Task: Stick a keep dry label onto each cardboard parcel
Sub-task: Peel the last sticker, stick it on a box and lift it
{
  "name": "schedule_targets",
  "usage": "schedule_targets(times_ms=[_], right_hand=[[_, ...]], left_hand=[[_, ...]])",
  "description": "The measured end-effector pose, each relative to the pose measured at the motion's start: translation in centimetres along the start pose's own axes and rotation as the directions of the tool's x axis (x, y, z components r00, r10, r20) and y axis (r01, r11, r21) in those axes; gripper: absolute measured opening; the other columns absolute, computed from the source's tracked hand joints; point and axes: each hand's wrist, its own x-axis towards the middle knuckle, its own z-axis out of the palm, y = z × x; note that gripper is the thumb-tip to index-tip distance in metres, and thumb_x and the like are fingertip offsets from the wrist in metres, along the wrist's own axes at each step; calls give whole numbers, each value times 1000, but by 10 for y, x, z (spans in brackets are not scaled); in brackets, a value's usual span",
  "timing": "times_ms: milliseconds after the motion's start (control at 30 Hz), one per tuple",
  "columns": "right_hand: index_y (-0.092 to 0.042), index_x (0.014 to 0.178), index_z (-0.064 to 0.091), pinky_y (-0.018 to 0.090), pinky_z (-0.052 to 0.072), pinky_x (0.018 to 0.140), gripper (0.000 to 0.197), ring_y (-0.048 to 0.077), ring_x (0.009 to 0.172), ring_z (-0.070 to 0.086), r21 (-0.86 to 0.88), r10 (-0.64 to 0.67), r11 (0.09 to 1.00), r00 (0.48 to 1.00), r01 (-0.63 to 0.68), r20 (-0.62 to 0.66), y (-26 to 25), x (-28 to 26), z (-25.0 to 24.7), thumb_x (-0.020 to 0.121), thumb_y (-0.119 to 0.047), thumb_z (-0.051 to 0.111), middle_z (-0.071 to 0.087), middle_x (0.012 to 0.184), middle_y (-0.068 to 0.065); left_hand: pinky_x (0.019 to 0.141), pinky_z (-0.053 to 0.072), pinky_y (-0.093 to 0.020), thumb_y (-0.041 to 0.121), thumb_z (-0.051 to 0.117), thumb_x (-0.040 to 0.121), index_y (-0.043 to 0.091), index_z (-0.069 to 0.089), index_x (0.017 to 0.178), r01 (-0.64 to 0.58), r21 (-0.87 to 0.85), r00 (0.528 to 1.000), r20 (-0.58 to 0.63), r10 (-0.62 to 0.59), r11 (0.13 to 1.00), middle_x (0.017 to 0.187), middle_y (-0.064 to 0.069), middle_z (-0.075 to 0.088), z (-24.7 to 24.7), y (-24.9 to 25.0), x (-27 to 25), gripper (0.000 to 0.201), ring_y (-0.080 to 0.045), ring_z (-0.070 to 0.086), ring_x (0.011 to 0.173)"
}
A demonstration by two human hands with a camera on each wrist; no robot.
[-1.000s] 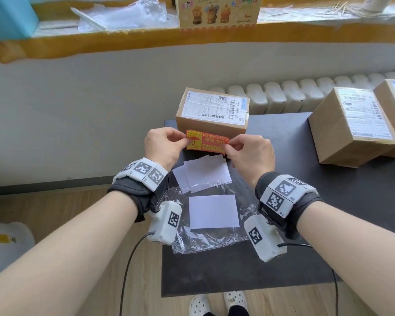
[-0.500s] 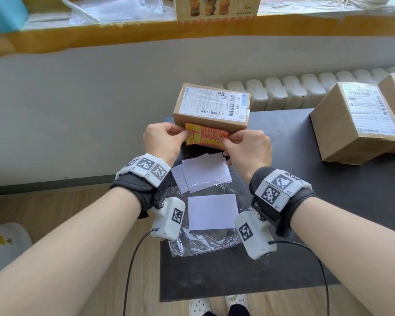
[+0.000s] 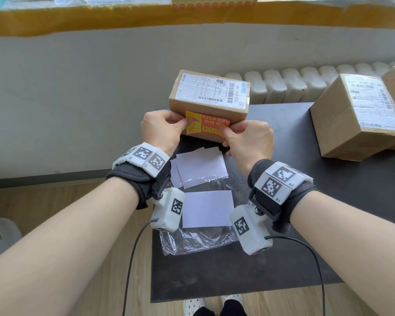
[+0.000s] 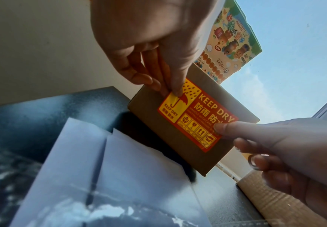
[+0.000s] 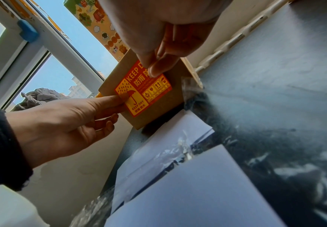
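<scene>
Now the left hand (image 3: pixel 162 128) and right hand (image 3: pixel 249 139) pinch the thin, floppy keep dry label (image 3: pixel 206 125) by its ends, centre frame, against the stiff cardboard parcel (image 3: pixel 209 103).

label (image 3: pixel 206 125) red-yellow, umbrella print | parcel (image 3: pixel 209 103) brown | table (image 3: pixel 328 201) black | paper sheets (image 3: pixel 207 208) white

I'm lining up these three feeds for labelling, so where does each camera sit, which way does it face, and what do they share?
Head: worn high, looks down at the table; both forearms, left hand and right hand show.
Left wrist: low, looks up along the left hand at the keep dry label; the right hand reaches in.
Right wrist: low, looks up at the label and window; the left hand reaches in.
Shared: all show the label against the parcel.
</scene>
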Motion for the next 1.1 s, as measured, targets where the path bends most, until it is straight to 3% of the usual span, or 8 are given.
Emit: schedule_targets(times_ms=[133, 333, 533, 633, 733, 900, 1033, 1100], right_hand=[[-26, 64, 70, 38, 57, 72, 20, 25, 66, 69, 13, 1, 1000, 1000, -1, -8, -1, 2, 1, 75, -41, 63, 70, 64, -1], [-24, 49, 64, 38, 57, 71, 33, 23, 63, 68, 17, 27, 999, 999, -27, -21, -2, 3, 0, 75, -44, 65, 68, 56, -2], [-25, 56, 56, 38, 55, 76, 35, 25, 74, 69, -27, 36, 999, 998, -37, -54, 7, 8, -1, 73, -54, 66, 71, 71, 1], [-24, 72, 56, 34, 51, 76, 30, 23, 82, 65, -53, 26, 998, 997, -30, -67, 9, 6, -7, 74, -52, 69, 68, 79, -2], [-16, 98, 50, 36, 45, 76, 47, 23, 92, 58, -57, -24, 998, 995, 18, -100, 12, 1, -10, 71, -45, 76, 58, 91, -1], [-13, 127, 43, 33, 42, 95, 76, 19, 119, 48, -70, -91, 994, 996, 89, -22, 17, 8, -5, 67, -41, 81, 52, 125, 3], [-17, 124, 51, 31, 42, 94, 57, 17, 118, 52, -78, -93, 993, 995, 94, 24, 14, 14, -1, 77, -37, 75, 58, 126, 0], [-17, 120, 53, 32, 44, 91, 50, 19, 112, 56, -52, -71, 996, 997, 71, 9, 13, 16, 1, 78, -35, 74, 63, 120, 1]], left_hand=[[81, 55, -34, 25, 80, 69, 15, 75, 75, -10, 12, 1000, -12, 10, 1000, 73, 0, 72, 1, 0, 1, 13, -17, 69, 76], [79, 56, -34, 26, 80, 69, 14, 76, 76, -8, 24, 999, -32, 9, 1000, 75, -1, 73, 1, -3, 4, 15, -16, 69, 75], [78, 55, -33, 33, 81, 67, 18, 73, 71, 29, 57, 998, -56, -26, 998, 72, 2, 71, -3, -10, 12, 17, -14, 66, 70], [76, 53, -31, 36, 82, 66, 15, 72, 75, 42, 90, 996, -85, -34, 995, 76, -1, 70, -8, -13, 15, 25, -14, 61, 70], [76, 48, -28, 38, 83, 64, 11, 65, 88, 65, 172, 995, -83, -51, 983, 85, -1, 65, -11, -13, 14, 40, -15, 58, 78], [98, 43, -31, 26, 87, 60, 14, 47, 128, 8, 171, 991, 127, -30, 985, 127, -1, 56, -9, -15, 17, 80, -16, 53, 116], [80, 43, -9, 19, 86, 63, 17, 54, 115, -65, 66, 974, 221, 49, 996, 106, 8, 62, -2, -15, 18, 61, -5, 57, 98], [81, 44, -8, 16, 85, 64, 16, 55, 115, -69, 19, 974, 219, 63, 997, 103, 8, 62, -1, -17, 19, 59, -6, 58, 96]])
